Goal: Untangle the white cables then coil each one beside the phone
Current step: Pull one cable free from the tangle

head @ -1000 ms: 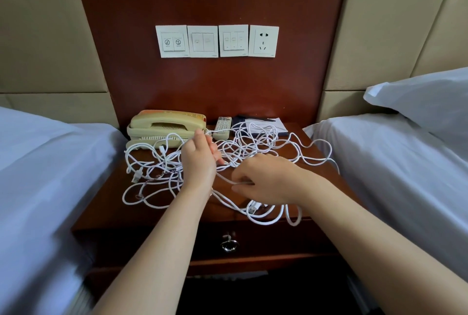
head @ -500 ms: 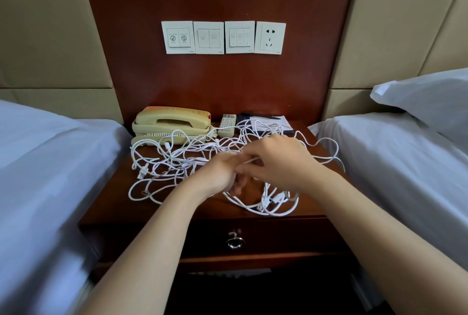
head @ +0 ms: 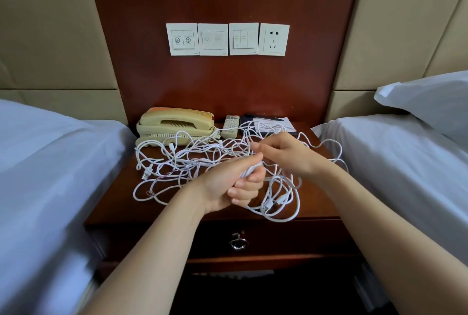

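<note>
Our left hand (head: 235,184) grips a bunch of the white cables (head: 182,162), our right hand (head: 286,155) just beyond it pinches one strand, and the tangle sprawls mostly left of both, toward the phone (head: 174,122).

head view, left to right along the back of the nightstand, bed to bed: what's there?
left bed → phone → remote → notepad with a pen on it → right bed

Both forearms bare; left hand (head: 228,185) and right hand (head: 286,155) bare too.
</note>
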